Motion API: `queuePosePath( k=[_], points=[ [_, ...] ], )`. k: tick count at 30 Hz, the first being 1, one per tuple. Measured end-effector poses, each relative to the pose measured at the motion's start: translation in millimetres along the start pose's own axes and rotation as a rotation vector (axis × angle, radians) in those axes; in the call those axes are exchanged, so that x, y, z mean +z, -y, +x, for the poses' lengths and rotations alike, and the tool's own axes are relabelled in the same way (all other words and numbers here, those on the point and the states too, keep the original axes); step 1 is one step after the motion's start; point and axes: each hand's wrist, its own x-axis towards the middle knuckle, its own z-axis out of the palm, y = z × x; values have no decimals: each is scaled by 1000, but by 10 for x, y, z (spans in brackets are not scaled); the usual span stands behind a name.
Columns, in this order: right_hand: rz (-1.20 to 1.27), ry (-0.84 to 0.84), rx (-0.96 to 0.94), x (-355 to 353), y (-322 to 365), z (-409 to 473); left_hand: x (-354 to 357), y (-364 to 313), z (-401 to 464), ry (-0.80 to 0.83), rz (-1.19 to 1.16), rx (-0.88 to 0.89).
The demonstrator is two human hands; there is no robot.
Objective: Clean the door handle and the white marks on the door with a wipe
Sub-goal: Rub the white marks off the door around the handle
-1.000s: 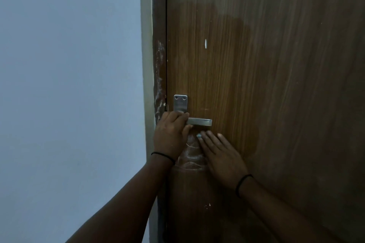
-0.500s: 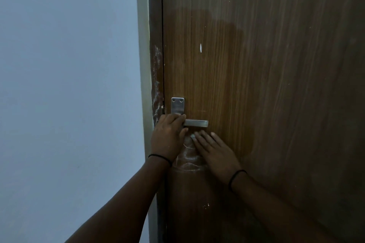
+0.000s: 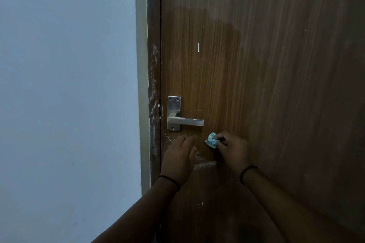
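1. Two bare forearms reach up from the bottom edge toward a brown wooden door [image 3: 276, 85], each wrist wearing a thin black band.
2. The left hand [image 3: 178, 156] lies flat with its fingers straight and together, holding nothing; its fingertips [image 3: 187, 140] point up, just below the handle.
3. The right hand [image 3: 232, 149] pinches a crumpled light blue wipe [image 3: 212, 140] between thumb and curled fingers; the wipe sticks out to the left of the fingertips, at the door surface, below and just right of the lever's free end.
4. Whitish smears [image 3: 204, 162] show on the wood between the two hands.
5. The silver lever door handle [image 3: 184, 122] sits above both hands, untouched, pointing right from its backplate.
6. Higher up, a small white mark [image 3: 198, 47] stands on the door.
7. At the left, the scuffed door frame [image 3: 154, 85] meets a pale wall [image 3: 67, 85].
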Motion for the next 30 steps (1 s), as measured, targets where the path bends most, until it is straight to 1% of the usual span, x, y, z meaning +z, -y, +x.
queuePosePath(
  k=[4, 6, 9, 12, 14, 17, 19, 22, 24, 28, 30],
  points=[
    [449, 82, 285, 37, 125, 4, 101, -2, 47, 112, -77, -45],
    [581, 100, 354, 49, 157, 21, 124, -17, 85, 124, -128, -61],
    [795, 198, 458, 51, 169, 10, 173, -17, 105, 111, -212, -95],
    [899, 253, 542, 26, 158, -13, 215, -22, 94, 83, -260, -110],
    [937, 222, 596, 11, 146, -21, 238, -31, 83, 89, -284, -88],
    [1001, 170, 665, 3, 125, -18, 279, -54, 65, 154, -299, -31],
    [984, 167, 689, 16, 123, -18, 299, -68, 68, 162, -261, -22],
    [770, 207, 610, 29, 108, -42, 306, -69, 96, 79, -213, -19],
    [669, 266, 541, -1, 93, -57, 300, -59, 111, 37, -186, -25],
    [607, 448, 482, -136, 60, -66, 312, -43, 94, 17, -216, -48],
    [478, 448, 397, -190, 72, -49, 337, -44, 76, 18, -169, -32]
  ],
)
